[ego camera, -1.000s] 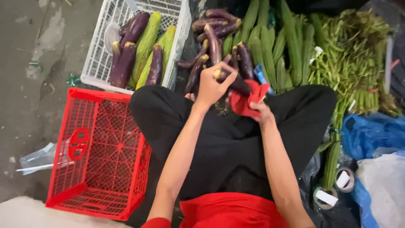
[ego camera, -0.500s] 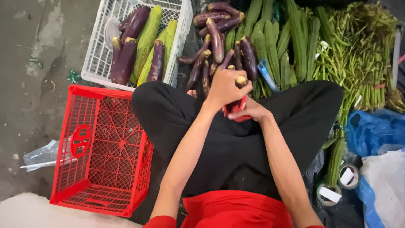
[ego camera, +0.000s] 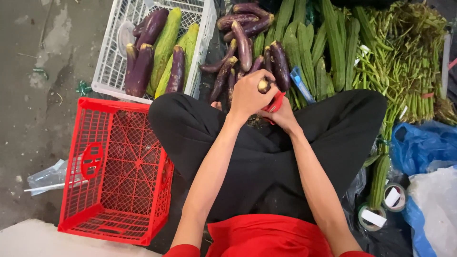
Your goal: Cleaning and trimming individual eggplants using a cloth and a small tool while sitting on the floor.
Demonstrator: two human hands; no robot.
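My left hand is closed around the stem end of a dark purple eggplant, just beyond my crossed legs in black trousers. My right hand sits right under it, gripping a red cutting tool pressed against the eggplant's stem end. The tool's blade is hidden by my fingers. Both hands touch each other in front of a loose pile of eggplants on the ground.
A white crate at the far left holds eggplants and green gourds. An empty red crate stands beside my left knee. Ridged gourds and bundled long beans lie to the right, with a blue bag and tape rolls.
My left hand has drawn the eggplant back from the pile towards my lap. My right hand with the red tool has closed in under it.
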